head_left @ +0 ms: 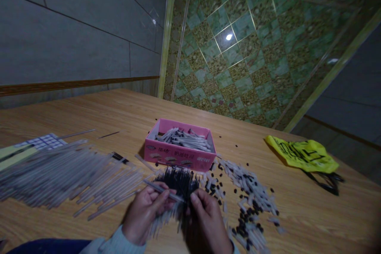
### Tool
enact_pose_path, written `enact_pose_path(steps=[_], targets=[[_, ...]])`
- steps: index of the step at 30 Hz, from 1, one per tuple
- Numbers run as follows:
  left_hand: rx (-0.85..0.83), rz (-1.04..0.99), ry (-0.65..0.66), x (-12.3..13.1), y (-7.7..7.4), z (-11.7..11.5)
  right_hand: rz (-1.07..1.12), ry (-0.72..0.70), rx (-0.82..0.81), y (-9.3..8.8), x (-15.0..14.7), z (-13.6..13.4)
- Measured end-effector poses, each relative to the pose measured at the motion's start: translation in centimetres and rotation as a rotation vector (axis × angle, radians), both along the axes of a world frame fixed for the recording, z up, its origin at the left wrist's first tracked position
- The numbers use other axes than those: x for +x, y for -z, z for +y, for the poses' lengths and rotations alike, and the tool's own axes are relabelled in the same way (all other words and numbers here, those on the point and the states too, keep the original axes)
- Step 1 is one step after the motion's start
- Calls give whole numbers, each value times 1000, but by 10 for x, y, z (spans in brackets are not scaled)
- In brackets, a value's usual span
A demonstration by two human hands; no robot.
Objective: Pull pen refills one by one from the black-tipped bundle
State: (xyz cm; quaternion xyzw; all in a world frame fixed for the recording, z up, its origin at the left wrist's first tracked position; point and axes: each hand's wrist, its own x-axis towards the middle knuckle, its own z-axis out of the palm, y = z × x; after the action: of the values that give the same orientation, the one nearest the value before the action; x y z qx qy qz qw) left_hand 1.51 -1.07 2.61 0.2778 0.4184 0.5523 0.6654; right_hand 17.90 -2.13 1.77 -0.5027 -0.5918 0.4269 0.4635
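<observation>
My left hand (pixel 143 212) is closed around a clear pen barrel (pixel 160 189) that slants up to the left over the wooden table (pixel 119 111). My right hand (pixel 206 220) pinches the barrel's right end, fingers pressed together. Just beyond both hands lies a heap of black refills (pixel 180 180). A wide spread of clear pen barrels (pixel 68 174) covers the table to the left. To the right is a scatter of small black caps and short clear pieces (pixel 247 194). A pink box (pixel 178 149) holding assembled pens sits behind the refills.
A yellow bag with black print (pixel 302 154) lies at the right of the table. Printed sheets (pixel 35 145) lie at the far left edge. A grey wall runs behind the table, and green patterned floor tiles (pixel 238 55) show beyond its far edge.
</observation>
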Motion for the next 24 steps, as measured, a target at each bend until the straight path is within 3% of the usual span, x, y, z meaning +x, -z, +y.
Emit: enact_pose_path(steps=[6,11,13,16,20,24], targets=[[16,-1,38,-2,4,3,-55,-34,107,3,-6,-5],[23,19,39,-2,4,2,-12,-84,-34,7,-5,-3],[26,22,33,-3,3,1,-225,17,43,5,10,5],[15,9,66,-4,2,0,-729,316,198,3,46,19],[18,18,139,-4,6,0,-851,412,168,9,80,31],[82,150,181,-2,13,2,-875,415,148,18,85,33]])
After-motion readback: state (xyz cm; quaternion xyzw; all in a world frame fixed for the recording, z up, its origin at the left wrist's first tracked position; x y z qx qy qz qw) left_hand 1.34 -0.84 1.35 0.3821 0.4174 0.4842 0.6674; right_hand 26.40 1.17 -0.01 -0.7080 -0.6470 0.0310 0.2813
